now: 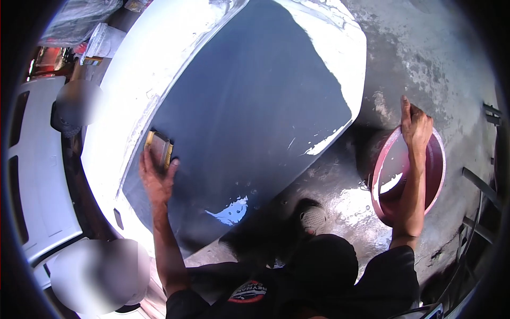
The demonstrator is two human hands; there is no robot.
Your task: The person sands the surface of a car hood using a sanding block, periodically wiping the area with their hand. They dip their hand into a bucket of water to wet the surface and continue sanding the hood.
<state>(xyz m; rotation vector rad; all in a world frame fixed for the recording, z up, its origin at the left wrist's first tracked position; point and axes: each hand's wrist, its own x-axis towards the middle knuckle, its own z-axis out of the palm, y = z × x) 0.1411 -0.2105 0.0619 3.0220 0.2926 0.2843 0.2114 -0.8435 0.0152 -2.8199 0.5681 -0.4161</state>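
Observation:
My left hand (155, 173) is closed on a small block (161, 148) with yellowish edges, pressed on the dark wet surface of a large white panel (249, 106). The block lies near the panel's left edge. Over at the right, my right hand (416, 126) is above a pink-red tub (440, 175) of liquid, its fingers curled and the thumb pointing up. Whatever those curled fingers may hold is hidden. White glare shows on the panel's lower part.
A perforated shoe (313, 218) stands on the wet concrete floor (350, 204) below the panel. A white vehicle (45, 165) is at the left, with blurred round shapes beside it. Dark metal bars (481, 186) lie at the right edge.

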